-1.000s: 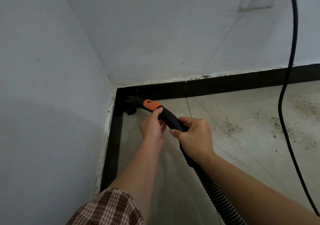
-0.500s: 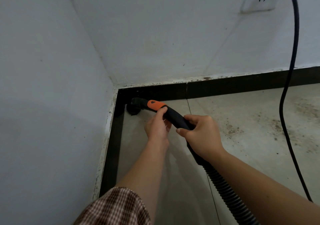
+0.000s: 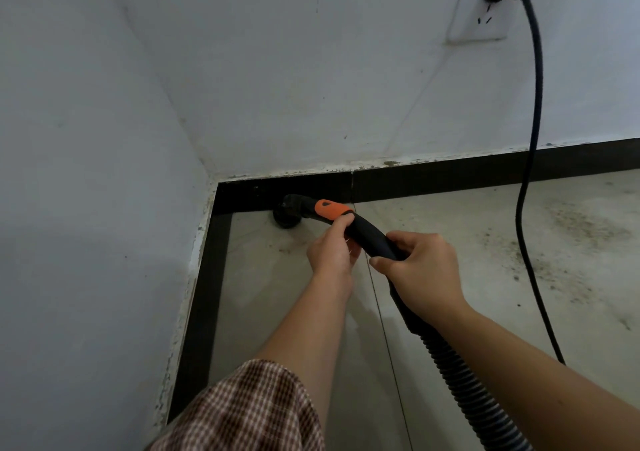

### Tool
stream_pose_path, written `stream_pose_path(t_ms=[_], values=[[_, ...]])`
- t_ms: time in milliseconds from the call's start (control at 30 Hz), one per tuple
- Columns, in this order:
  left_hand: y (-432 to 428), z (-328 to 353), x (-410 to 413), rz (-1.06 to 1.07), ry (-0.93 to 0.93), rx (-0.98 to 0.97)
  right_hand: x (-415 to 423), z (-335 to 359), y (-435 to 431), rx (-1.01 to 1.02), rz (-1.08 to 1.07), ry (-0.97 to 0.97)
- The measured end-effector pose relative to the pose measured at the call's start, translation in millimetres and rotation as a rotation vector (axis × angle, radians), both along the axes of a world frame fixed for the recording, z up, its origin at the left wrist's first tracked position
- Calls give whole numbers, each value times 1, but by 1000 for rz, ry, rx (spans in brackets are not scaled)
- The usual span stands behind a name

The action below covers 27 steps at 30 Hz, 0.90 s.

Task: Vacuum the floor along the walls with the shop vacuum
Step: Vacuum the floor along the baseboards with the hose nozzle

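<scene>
Curling round the wand (image 3: 370, 234), left grip (image 3: 330, 249) and right grip (image 3: 422, 270) sit behind its floor-touching nozzle (image 3: 287, 213).

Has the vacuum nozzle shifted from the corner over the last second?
Yes. The vacuum nozzle has slid right along the black baseboard of the back wall, away from the room corner.

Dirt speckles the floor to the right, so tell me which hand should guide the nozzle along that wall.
Probably the left hand: it pinches the wand just behind the orange patch, closest to the nozzle at the corner. The right hand grips farther back, near the hose.
</scene>
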State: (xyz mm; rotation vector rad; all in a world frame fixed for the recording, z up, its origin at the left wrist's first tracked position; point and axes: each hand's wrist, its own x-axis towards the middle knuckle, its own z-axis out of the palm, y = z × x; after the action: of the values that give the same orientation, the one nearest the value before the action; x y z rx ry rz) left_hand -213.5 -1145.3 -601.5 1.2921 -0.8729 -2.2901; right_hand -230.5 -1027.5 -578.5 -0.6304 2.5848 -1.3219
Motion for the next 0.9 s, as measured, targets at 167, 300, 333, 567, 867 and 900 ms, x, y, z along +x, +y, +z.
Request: stream_pose_path(t_ms=[167, 300, 333, 567, 867, 900], values=[[9, 2, -5, -20, 4, 12, -2, 5, 10, 2, -38, -3], [13, 5, -6, -31, 0, 7, -3, 7, 16, -15, -52, -22], [14, 5, -6, -29, -6, 4, -3, 8, 16, -17, -47, -33], [6, 6, 8, 26, -60, 28, 6, 10, 7, -21, -5, -70], [-4, 10, 24, 112, -79, 35, 13, 13, -6, 14, 47, -104], [-4, 11, 25, 128, -83, 35, 14, 14, -6, 14, 55, -110]])
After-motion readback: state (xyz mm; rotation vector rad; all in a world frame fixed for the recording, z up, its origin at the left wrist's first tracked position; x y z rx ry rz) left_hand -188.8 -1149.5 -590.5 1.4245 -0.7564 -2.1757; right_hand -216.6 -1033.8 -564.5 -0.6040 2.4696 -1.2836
